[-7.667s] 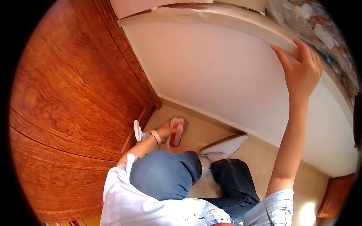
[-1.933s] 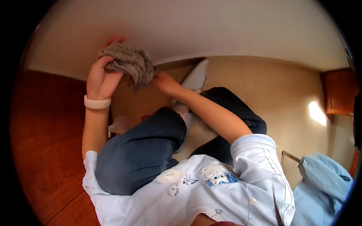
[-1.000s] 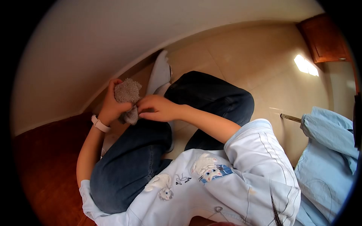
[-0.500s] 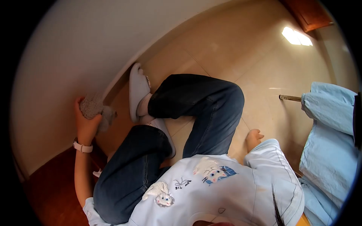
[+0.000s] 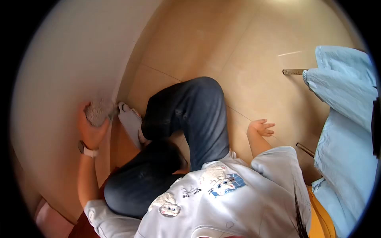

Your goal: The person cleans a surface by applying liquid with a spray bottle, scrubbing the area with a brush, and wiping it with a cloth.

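Observation:
My left hand (image 5: 92, 129) is closed around a crumpled grey rag (image 5: 99, 113) with a rough, fuzzy texture. It holds the rag against the lower part of the white wall (image 5: 75, 59), slightly above where the wall meets the floor. Part of the rag is hidden by my fingers, and motion blurs it. A watch (image 5: 88, 149) with a pale band sits on that wrist. Over the tiled floor to the right, my right hand (image 5: 262, 127) hangs with its fingers apart and nothing in it.
My bent legs in dark jeans (image 5: 198, 111) fill the middle, with a grey slipper (image 5: 130, 121) close to the wall. At the right, light blue fabric (image 5: 345, 131) drapes over something with thin legs. Beige tiles (image 5: 194, 43) stretch ahead.
The view has turned and shifted. My left hand keeps hold of the rag at the wall, and the rag's loose end no longer shows. My right hand's fingers have spread, farther from my body.

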A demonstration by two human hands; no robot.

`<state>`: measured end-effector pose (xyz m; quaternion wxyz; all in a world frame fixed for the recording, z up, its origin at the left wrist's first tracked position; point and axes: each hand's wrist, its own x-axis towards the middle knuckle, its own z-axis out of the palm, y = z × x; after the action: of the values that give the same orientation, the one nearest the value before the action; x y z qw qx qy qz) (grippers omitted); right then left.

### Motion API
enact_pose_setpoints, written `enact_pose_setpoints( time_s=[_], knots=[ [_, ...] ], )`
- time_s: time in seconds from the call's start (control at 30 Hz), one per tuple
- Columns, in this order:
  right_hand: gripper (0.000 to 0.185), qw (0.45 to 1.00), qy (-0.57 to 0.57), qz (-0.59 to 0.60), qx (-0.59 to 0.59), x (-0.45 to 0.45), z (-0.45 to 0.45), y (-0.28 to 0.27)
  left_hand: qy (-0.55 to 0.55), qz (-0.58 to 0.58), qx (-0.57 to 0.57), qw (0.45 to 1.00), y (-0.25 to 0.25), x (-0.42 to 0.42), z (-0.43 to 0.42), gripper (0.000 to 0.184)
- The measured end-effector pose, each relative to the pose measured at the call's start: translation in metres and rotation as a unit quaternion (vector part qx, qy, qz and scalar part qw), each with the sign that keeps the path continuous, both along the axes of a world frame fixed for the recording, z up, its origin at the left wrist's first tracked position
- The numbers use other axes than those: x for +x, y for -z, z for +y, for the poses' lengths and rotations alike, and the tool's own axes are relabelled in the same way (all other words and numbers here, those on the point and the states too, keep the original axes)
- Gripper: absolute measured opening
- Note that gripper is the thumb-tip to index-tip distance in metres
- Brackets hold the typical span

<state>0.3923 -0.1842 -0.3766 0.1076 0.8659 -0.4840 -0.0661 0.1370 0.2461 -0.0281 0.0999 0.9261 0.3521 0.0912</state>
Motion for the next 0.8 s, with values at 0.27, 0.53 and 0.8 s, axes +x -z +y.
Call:
enact_pose_setpoints(
  time_s=[0.27,0.53,0.8],
  knots=[
    [0.052,0.989,-0.032,0.144,-0.026,-0.028,-0.037,0.011,0.057,0.128,-0.139,0.980,-0.042,0.045,-0.004,0.062],
    [0.050,0.976,-0.117,0.171,-0.064,-0.025,-0.037,0.028,0.026,0.288,-0.297,0.910,0.048,-0.052,-0.039,0.058],
    [0.049,0.948,-0.223,0.200,-0.105,-0.040,-0.047,0.060,0.017,0.339,-0.334,0.879,0.117,-0.122,-0.083,0.059]
  ],
)
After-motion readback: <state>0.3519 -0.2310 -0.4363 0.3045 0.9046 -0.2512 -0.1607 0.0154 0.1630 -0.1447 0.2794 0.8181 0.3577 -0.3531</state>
